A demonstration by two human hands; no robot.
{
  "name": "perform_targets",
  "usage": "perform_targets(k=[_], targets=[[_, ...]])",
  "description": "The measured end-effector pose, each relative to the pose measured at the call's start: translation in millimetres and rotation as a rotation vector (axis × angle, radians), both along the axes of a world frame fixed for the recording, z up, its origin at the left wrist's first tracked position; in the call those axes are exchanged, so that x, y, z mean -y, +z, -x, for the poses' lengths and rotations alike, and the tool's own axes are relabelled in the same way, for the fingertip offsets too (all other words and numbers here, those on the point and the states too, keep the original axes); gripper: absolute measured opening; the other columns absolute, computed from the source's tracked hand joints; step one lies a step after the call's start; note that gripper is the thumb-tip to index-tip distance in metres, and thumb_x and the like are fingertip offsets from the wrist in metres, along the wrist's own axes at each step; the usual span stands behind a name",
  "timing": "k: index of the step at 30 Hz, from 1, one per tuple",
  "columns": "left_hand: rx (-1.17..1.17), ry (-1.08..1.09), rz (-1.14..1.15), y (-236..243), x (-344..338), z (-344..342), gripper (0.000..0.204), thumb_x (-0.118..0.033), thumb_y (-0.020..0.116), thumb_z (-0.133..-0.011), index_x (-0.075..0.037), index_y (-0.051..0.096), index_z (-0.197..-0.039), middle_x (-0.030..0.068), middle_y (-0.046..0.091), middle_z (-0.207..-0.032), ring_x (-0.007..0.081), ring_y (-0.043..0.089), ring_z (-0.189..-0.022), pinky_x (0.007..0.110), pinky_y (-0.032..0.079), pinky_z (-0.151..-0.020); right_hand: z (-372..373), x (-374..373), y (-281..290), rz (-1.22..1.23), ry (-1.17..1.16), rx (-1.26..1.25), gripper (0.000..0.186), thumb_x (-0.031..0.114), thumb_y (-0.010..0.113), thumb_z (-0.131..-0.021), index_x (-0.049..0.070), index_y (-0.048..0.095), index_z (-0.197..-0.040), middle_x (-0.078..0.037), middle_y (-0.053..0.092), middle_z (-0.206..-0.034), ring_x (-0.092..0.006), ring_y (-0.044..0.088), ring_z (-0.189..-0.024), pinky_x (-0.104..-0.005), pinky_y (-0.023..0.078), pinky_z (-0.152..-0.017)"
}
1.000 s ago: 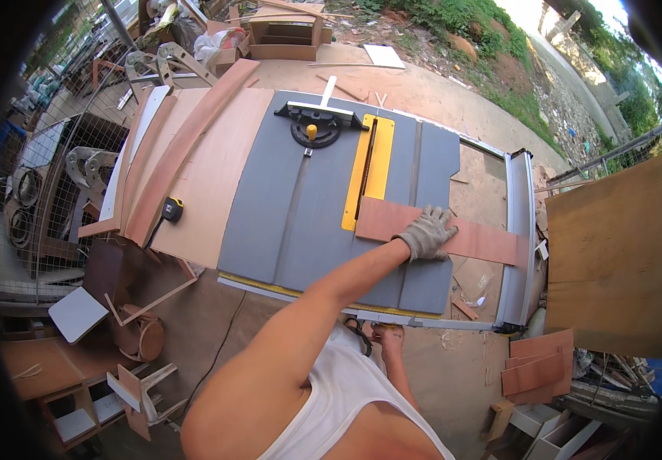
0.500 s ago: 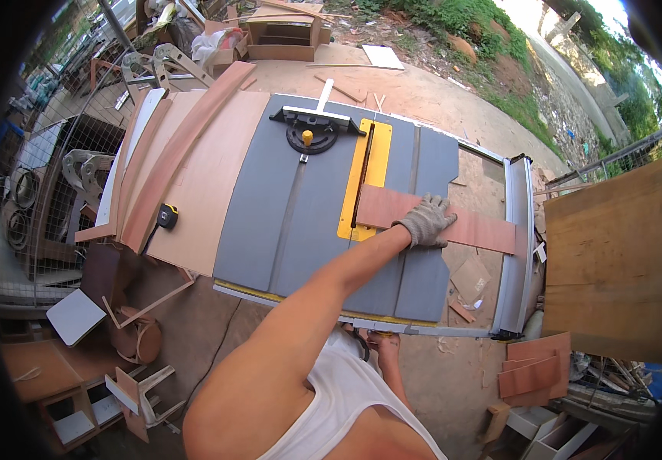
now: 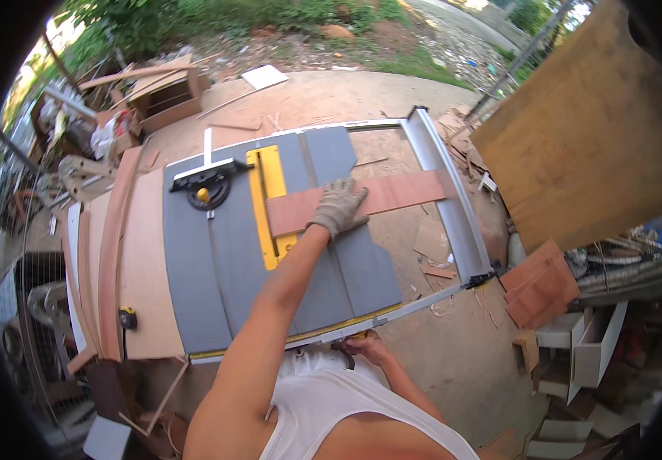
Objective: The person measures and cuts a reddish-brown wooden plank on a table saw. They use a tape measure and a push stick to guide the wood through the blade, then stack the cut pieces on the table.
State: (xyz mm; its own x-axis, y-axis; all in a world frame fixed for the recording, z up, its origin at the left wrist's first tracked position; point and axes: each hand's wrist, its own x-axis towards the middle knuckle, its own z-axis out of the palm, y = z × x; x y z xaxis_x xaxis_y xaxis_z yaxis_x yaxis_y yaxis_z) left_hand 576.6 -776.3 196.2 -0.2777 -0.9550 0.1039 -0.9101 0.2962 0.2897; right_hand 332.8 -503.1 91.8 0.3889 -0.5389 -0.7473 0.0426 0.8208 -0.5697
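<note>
My left hand [image 3: 339,205], in a grey work glove, lies on a reddish wooden board [image 3: 404,192] with its fingers spread. The board lies across a grey table saw [image 3: 331,280]. Its left end rests over the slot in the yellow insert plate [image 3: 270,165], and its right end reaches the metal rail. A saw blade does not show. My bare right hand [image 3: 371,349] is down at the saw's front edge, fingers curled by a small yellow part; what they grip is hidden. A black mitre gauge [image 3: 207,186] with a yellow knob sits on the saw's left side.
Left of the saw, a pale wooden panel [image 3: 147,264] carries long reddish strips [image 3: 119,245] and a tape measure [image 3: 127,318]. A silver rail [image 3: 446,199] bounds the right side. A large plywood sheet [image 3: 576,123], board pieces [image 3: 542,284] and white drawers [image 3: 599,345] stand farther right.
My view has turned, so the saw appears farther left and tilted. The left hand stays on the board, its fingers now pointing more away from me. The right hand remains at the front edge.
</note>
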Motion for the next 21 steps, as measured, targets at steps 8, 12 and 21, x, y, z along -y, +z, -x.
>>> perform_targets(k=[8,12,21], targets=[[0.129,-0.015,-0.009,3.6,5.5,0.6,0.077,-0.061,0.064,-0.084,-0.014,0.053,-0.144,0.0238,0.04,-0.151,0.0407,0.039,-0.136,0.053,0.028,-0.112,-16.0,-2.7,-10.2,0.028,-0.006,-0.075,0.054,0.004,0.081,-0.074,0.001,0.054,-0.12,-0.01,0.066,-0.099,-0.0224,0.07,-0.081,-0.0347,0.061,-0.075],[0.182,-0.038,-0.014,4.0,5.4,0.6,0.076,-0.063,0.063,-0.084,-0.015,0.055,-0.143,0.0239,0.041,-0.15,0.0422,0.042,-0.132,0.053,0.029,-0.111,-20.3,-4.6,-22.9,0.075,0.067,-0.101,0.041,0.006,0.08,-0.075,0.0,0.063,-0.112,-0.01,0.069,-0.096,-0.0202,0.07,-0.076,-0.0336,0.06,-0.075],[0.146,-0.168,-0.011,1.7,22.0,0.0,0.069,-0.061,0.064,-0.086,-0.017,0.059,-0.139,0.0312,0.039,-0.148,0.0454,0.04,-0.133,0.051,0.031,-0.111,-8.7,1.5,-5.3,0.114,0.104,-0.002,0.044,0.011,0.079,-0.079,0.002,0.064,-0.119,-0.009,0.069,-0.105,-0.0195,0.07,-0.093,-0.0333,0.06,-0.077]])
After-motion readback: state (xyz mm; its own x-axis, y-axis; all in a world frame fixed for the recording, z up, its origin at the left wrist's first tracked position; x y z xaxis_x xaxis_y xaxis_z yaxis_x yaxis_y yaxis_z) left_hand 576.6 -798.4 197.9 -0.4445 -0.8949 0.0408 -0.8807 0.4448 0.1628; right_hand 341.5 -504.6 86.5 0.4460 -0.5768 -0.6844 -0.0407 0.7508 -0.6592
